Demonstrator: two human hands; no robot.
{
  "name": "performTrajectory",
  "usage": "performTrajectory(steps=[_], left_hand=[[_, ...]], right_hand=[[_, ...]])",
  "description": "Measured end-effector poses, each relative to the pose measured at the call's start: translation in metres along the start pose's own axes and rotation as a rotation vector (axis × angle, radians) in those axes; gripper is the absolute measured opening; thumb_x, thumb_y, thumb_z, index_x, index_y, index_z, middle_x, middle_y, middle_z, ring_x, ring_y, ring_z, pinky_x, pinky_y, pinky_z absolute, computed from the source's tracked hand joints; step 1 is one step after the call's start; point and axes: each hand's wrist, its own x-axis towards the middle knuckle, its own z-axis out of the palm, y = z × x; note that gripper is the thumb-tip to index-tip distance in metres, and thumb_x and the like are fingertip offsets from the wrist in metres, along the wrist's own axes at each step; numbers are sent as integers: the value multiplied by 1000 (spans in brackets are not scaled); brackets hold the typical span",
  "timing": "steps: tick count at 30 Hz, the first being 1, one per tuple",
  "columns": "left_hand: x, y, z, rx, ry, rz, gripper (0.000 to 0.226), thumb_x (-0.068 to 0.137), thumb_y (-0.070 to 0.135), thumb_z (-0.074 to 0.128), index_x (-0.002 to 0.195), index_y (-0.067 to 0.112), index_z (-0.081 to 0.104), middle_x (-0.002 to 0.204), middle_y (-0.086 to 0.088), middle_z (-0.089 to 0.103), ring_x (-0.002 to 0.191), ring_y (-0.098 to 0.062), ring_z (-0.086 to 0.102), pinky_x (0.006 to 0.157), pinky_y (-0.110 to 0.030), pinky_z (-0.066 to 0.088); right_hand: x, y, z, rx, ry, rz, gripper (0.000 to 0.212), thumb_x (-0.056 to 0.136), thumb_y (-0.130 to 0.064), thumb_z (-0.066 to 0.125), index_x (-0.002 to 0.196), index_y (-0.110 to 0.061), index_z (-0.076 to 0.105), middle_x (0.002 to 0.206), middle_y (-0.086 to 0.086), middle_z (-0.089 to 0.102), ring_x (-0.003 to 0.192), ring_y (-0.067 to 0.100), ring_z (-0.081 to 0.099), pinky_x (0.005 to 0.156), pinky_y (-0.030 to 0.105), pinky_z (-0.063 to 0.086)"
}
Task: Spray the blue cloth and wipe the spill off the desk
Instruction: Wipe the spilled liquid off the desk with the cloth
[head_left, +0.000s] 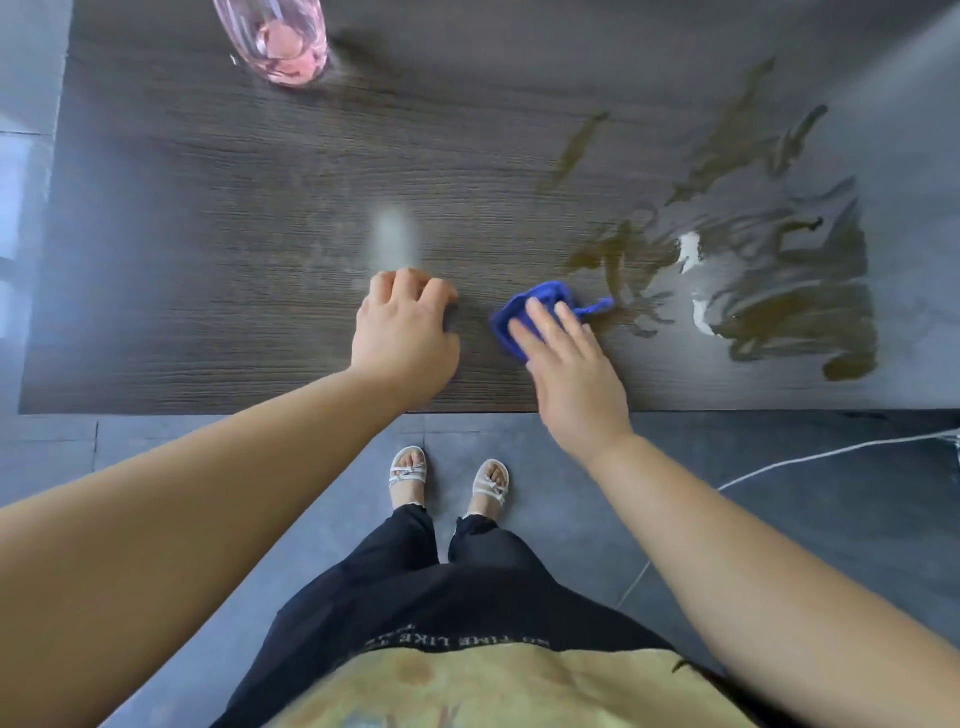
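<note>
A crumpled blue cloth (540, 306) lies on the dark wood-grain desk (234, 260), near its front edge. My right hand (571, 374) presses down on the cloth with the fingers laid flat over it. A brownish wet spill (779, 291) spreads in streaks over the right part of the desk, starting just right of the cloth. My left hand (405, 332) rests on the desk left of the cloth, with curled fingers and nothing clearly in it. A pink see-through bottle (275, 41) stands at the far left of the desk, cut off by the frame's top.
A pale blurred patch (395, 239) shows on the desk just beyond my left hand. The desk's front edge runs right under my wrists. My sandalled feet (447, 478) stand on grey floor tiles, and a white cable (831, 452) crosses the floor at the right.
</note>
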Motion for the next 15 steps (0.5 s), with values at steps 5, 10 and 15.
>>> performTrajectory(steps=[5,10,15], left_hand=[[8,22,13,72,2,-56,43,87,25,49,129,19,45,141,-5,32,129,-29,24,108,-39,19],[10,27,8,176,-49,-62,49,87,26,48,135,19,40,140,-8,31,126,-32,27,101,-41,30],[13,30,8,295,-131,-46,60,87,39,47,142,21,29,139,-11,28,124,-35,25,104,-45,27]], right_hand=[[18,-49,6,80,36,166,45,81,-14,43,123,-11,59,137,11,52,124,40,47,100,54,39],[-27,17,-5,-29,-71,-120,50,84,-18,40,131,-16,54,141,6,49,127,34,46,104,51,35],[3,57,-14,27,-99,333,46,98,-17,39,144,-12,35,154,11,25,141,39,20,112,51,16]])
